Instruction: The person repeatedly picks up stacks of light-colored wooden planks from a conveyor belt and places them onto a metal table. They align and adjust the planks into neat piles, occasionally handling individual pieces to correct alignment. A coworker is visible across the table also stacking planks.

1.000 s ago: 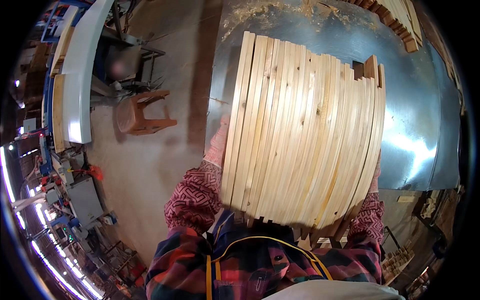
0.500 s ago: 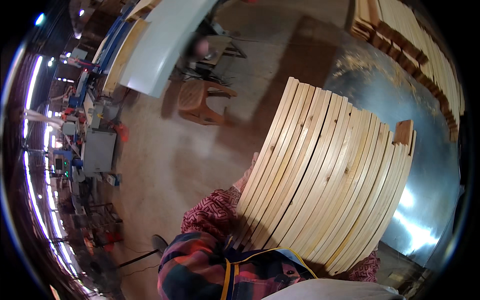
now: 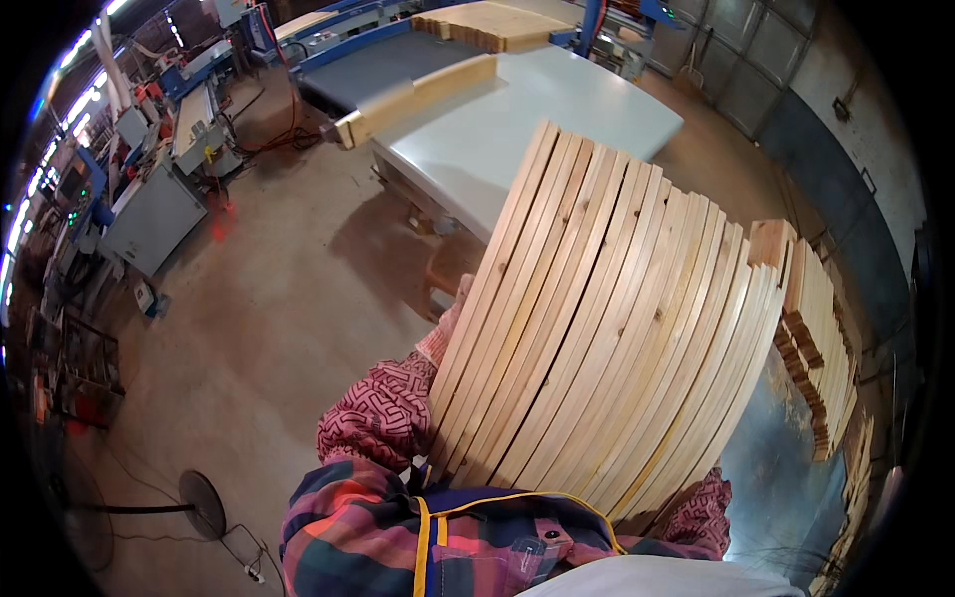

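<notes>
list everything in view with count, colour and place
Wooden strips: many, pale, centre
Wood stack: one, brownish, right
Metal table: one, silvery, lower right
Smooth-topped table: one, whitish, upper centre
Long board: one, pale, along that table's left edge
Machine bed: one, dark, behind that board
Chair: one, brown, mostly hidden behind strips
Cabinet: one, grey, left
Round base: one, dark, lower left
Patterned sleeves: two, pinkish, flanking strips
Left hand: one, pink-gloved, at strips' left side
Right hand: hidden, colour unseen
</notes>
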The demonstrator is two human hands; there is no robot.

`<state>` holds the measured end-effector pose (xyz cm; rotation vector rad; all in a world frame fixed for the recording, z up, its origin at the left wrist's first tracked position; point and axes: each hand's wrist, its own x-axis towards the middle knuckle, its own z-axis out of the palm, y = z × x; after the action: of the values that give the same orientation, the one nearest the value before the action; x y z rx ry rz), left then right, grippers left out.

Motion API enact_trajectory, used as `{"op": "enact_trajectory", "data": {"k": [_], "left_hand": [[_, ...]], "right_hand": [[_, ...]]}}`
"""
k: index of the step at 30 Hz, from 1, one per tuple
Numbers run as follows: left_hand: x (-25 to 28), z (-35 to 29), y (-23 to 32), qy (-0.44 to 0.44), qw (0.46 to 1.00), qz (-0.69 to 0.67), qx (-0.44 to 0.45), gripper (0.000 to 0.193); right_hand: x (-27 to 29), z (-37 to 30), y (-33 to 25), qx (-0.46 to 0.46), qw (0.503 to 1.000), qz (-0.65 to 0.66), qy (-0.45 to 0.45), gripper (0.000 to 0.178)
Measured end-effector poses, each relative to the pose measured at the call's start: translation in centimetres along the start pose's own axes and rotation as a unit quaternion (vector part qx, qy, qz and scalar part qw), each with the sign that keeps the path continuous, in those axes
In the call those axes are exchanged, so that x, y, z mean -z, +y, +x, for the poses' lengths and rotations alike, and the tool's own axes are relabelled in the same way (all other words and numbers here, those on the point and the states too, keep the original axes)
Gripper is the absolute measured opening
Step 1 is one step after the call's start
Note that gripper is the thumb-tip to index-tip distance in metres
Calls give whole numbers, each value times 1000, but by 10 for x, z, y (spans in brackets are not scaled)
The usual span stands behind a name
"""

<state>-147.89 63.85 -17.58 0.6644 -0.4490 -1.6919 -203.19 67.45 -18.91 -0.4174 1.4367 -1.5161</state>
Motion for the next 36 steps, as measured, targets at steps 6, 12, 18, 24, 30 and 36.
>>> {"op": "enact_trajectory", "data": {"k": [6,12,18,24,30,36], "left_hand": [[-19,-13,0,-44,997,0,-62,72],[-33,6,4,21,990,32,-135,76],[-87,40,60,165,575,798,-72,99],[-143,57,93,208,456,865,1,125],[-172,123,106,156,447,871,129,101],[-148,144,104,-13,497,868,-14,78]], "right_hand": [[-6,8,-3,10,999,4,-46,61],[-13,-1,-13,7,998,-5,-69,60],[-34,2,-31,-3,996,7,-89,60],[-54,-9,-26,-16,994,28,-108,60],[-62,-19,-13,-31,992,92,-84,57],[-30,-18,12,343,755,-550,99,41]]}}
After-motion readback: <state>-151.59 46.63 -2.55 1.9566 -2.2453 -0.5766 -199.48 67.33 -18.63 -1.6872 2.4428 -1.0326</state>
